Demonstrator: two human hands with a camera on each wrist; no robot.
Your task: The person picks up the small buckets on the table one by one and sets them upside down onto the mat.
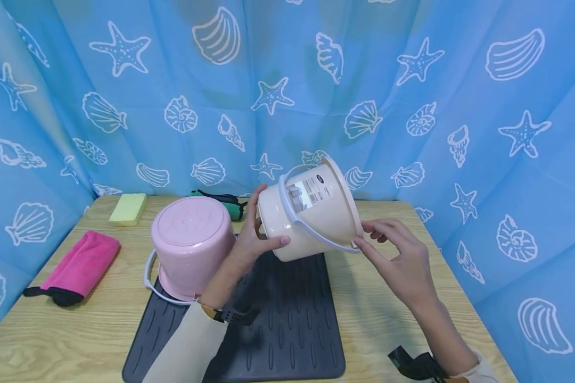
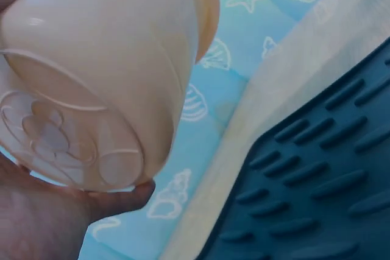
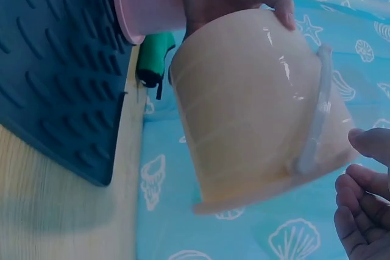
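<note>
A cream bucket (image 1: 323, 221) is held tilted above the dark mat, its base to the left and its mouth to the right. My left hand (image 1: 249, 242) grips it round the base, thumb on the near side. In the left wrist view, the flower-embossed bottom of the bucket (image 2: 52, 132) shows between thumb and fingers. At the rim, my right hand (image 1: 404, 263) pinches the edge between thumb and fingertips. A pale grey handle (image 1: 287, 205) loops across the bucket's side, beside a printed label (image 1: 311, 192). The inside of the bucket is hidden.
A pink bucket (image 1: 191, 255) stands upside down on the left of the dark ribbed mat (image 1: 287, 330). Behind it lies a green rolled cloth (image 1: 235, 208). On the wooden table (image 1: 52, 340) are a yellow sponge (image 1: 128, 209) and a pink cloth (image 1: 86, 260). A blue shell-print curtain (image 1: 287, 133) surrounds the table.
</note>
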